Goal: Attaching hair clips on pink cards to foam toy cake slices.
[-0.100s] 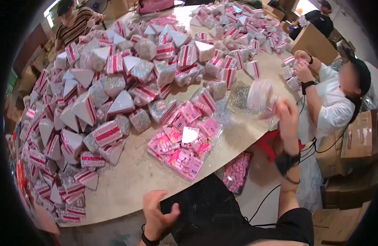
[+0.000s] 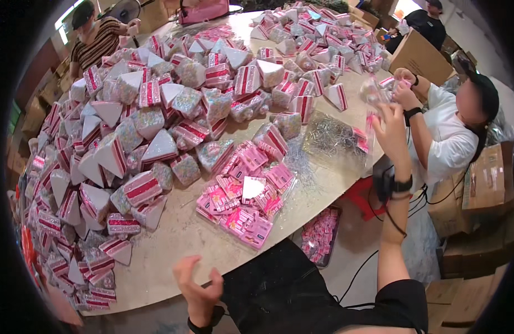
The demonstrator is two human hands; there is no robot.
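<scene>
My right hand [image 2: 391, 132] reaches out over the table's right edge with its fingers apart and nothing held in them. Just beyond its fingertips is a blurred, clear-looking cake-slice-shaped piece [image 2: 373, 91], close to a co-worker's hands [image 2: 406, 89]. My left hand [image 2: 198, 285] hovers at the table's near edge, thumb and fingers apart, holding nothing. Between my hands lies a clear tray of small pink printed packets [image 2: 234, 214]. Beyond it stands a shallow clear tray of thin silvery pieces [image 2: 332, 136], with pink cards [image 2: 361, 140] at its right side.
A large pile of glittery pink-and-white cake-slice shapes [image 2: 151, 92] covers the table's left and far parts. Below the edge sits a bin of pink packets [image 2: 320, 236] near a red stool [image 2: 367, 196]. Cardboard boxes [image 2: 488, 178] stack at the right. Other people stand around the table.
My right hand has moved away from me and its fingers have spread. The blurred piece beside it has travelled toward the co-worker's hands. My left hand has shifted a little left.
</scene>
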